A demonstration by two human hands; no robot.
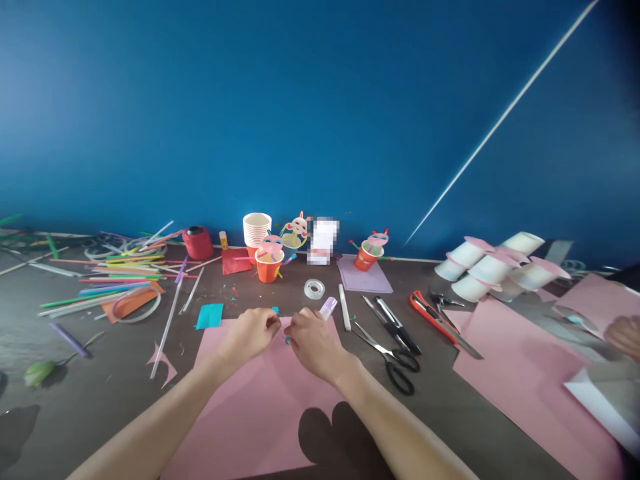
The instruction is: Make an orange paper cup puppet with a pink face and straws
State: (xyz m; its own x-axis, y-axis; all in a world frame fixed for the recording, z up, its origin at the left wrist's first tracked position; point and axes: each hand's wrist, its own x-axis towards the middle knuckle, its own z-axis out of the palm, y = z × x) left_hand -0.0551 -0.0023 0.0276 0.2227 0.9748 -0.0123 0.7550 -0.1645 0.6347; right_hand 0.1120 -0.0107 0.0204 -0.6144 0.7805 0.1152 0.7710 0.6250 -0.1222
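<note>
My left hand [253, 335] is closed above the far part of a pink sheet of paper [260, 413], its fingertips pinched together. Beside it, my right hand [313, 340] has its fingers curled and closed too, a short gap from the left. A tiny blue piece [287, 340] shows at the right fingertips; whether they grip it is hard to tell. What the left fingers hold, if anything, is hidden. Another blue scrap [275, 311] lies just beyond the hands. A purple-and-white tube [329, 307] shows right behind my right hand.
Scissors [387, 353], a black cutter [397, 325], a red utility knife [440, 320] and a tape roll [314, 289] lie around the sheet. Decorated orange cups [269, 270] stand behind. Colourful straws [125, 280] spread left; white cups [477, 280] and another person's hand [624, 335] are right.
</note>
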